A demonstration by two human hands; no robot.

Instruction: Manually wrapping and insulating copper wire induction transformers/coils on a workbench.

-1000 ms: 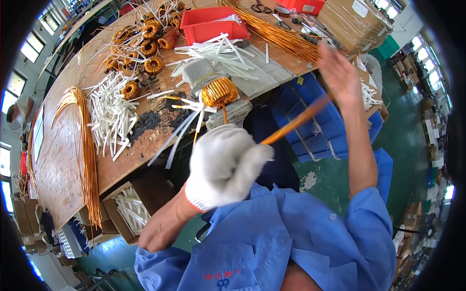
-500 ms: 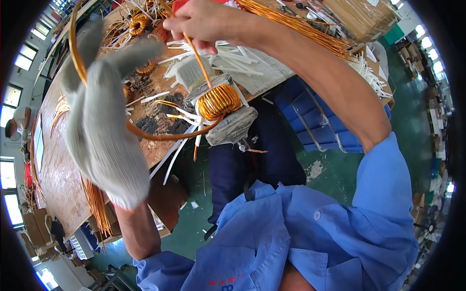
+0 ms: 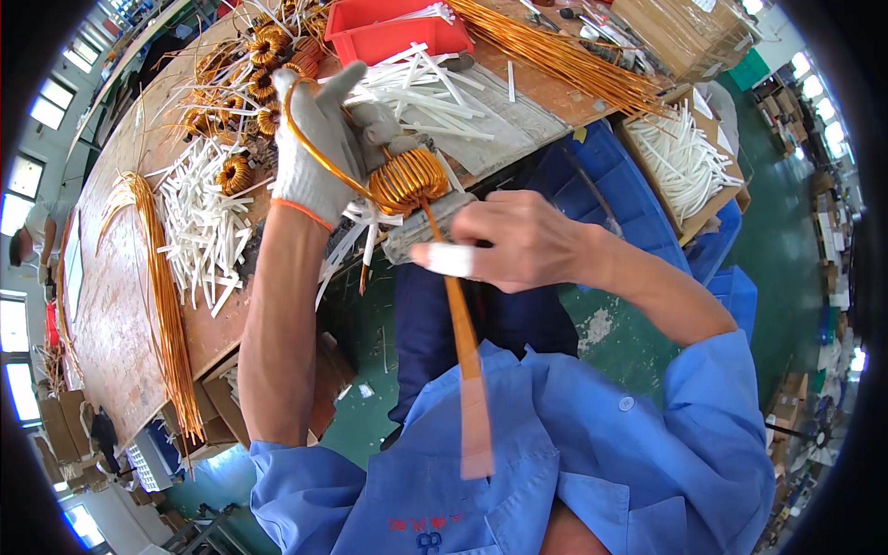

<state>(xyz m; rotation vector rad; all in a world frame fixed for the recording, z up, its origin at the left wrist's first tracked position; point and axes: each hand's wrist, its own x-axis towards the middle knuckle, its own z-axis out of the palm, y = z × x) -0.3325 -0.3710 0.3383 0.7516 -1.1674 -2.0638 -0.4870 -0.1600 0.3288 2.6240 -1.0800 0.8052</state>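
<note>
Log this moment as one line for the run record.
left hand: gloved, steadies copper coil | right hand: bare, pulls copper wire toward body | white sleeves on workbench

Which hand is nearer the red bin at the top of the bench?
Left. The gloved left hand sits on the copper coil, just below the red bin. The bare right hand is lower, off the bench edge, pulling the copper wire.

A long wooden workbench (image 3: 111, 305) fills the upper left of the frame. On it lie scattered white plastic strips (image 3: 199, 222), bundles of copper wire (image 3: 162, 305), wound copper toroid coils (image 3: 233, 173) and a red plastic tray (image 3: 393, 32) at top centre.
</note>
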